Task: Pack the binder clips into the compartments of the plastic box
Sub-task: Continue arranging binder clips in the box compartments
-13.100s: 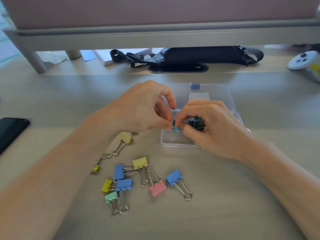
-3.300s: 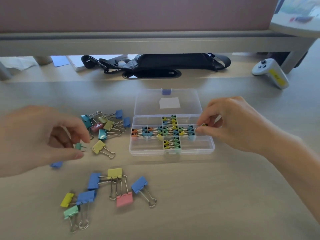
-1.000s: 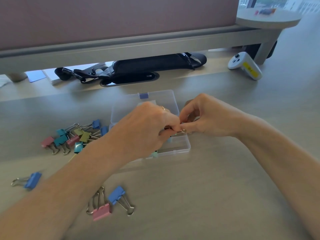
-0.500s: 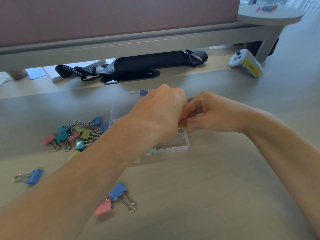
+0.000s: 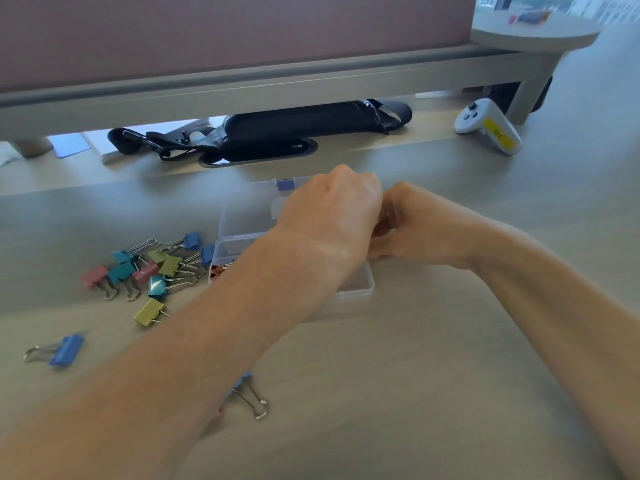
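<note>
The clear plastic box point(image 5: 360, 289) lies open on the desk, its lid point(image 5: 242, 216) folded back. An orange small clip point(image 5: 218, 270) shows in its left compartment; my forearm hides the rest. My left hand point(image 5: 332, 216) is curled over the box, knuckles up. My right hand point(image 5: 412, 230) meets it fingertip to fingertip at the box's right side. Both pinch a small binder clip that is hidden between them. Several loose coloured clips point(image 5: 162, 268) lie left of the box, a blue one point(image 5: 64, 349) farther left, another point(image 5: 251, 398) under my left forearm.
A black strap bag point(image 5: 294, 129) and a white game controller point(image 5: 488, 128) lie at the back of the desk, under a raised grey shelf point(image 5: 242, 84). Papers point(image 5: 100, 147) sit at the back left. Bare desk stretches in front and to the right.
My left hand has rolled over and moved up onto my right hand's fingertips, hiding the small clip. The right hand stays at the box's right side. The view has shifted slightly.
</note>
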The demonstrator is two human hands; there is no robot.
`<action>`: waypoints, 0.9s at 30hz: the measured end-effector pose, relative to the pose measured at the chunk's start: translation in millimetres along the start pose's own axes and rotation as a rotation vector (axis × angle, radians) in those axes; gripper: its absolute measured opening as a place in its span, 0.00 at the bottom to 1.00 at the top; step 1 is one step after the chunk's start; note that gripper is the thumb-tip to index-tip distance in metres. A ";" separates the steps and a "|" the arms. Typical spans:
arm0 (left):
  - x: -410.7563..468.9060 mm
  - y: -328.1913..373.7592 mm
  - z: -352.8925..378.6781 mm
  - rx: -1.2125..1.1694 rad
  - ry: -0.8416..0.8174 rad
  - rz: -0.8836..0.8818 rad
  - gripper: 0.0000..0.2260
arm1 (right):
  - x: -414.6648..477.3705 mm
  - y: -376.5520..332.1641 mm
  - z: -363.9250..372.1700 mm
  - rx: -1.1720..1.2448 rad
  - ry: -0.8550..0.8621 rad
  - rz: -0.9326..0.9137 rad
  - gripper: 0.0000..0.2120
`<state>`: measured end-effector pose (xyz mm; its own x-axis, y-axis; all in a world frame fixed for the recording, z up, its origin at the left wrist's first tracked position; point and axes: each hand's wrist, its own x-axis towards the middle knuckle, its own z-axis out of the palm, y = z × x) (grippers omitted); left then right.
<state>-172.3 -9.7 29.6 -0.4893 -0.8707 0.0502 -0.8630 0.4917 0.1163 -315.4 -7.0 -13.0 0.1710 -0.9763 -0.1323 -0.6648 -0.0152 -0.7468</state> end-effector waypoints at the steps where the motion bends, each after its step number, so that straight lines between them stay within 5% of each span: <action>1: -0.1 -1.1 1.1 -0.005 0.012 0.000 0.18 | -0.1 -0.3 0.4 0.016 -0.008 0.003 0.08; 4: -1.5 -3.7 4.0 -0.006 0.030 -0.001 0.17 | 0.2 -0.3 1.6 0.025 -0.001 0.010 0.04; 9: -5.9 0.0 8.1 0.042 0.085 0.030 0.10 | 0.4 -0.8 0.4 -0.004 0.011 0.016 0.16; 17: -2.0 0.8 19.1 0.110 0.116 0.101 0.08 | -1.2 0.0 -0.2 -0.013 0.005 0.012 0.18; 21: -2.7 -32.3 22.0 -0.141 0.116 0.115 0.07 | 1.3 1.6 1.4 -0.045 0.020 0.026 0.03; 27: -13.4 -63.0 24.3 -0.120 0.067 0.367 0.09 | 4.2 2.7 2.8 -0.194 0.046 -0.011 0.01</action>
<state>-114.4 -28.7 -2.4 -0.7500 -0.6382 0.1738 -0.6094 0.7689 0.1936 -314.4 -10.6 -17.4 0.1485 -0.9847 -0.0915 -0.7917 -0.0630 -0.6077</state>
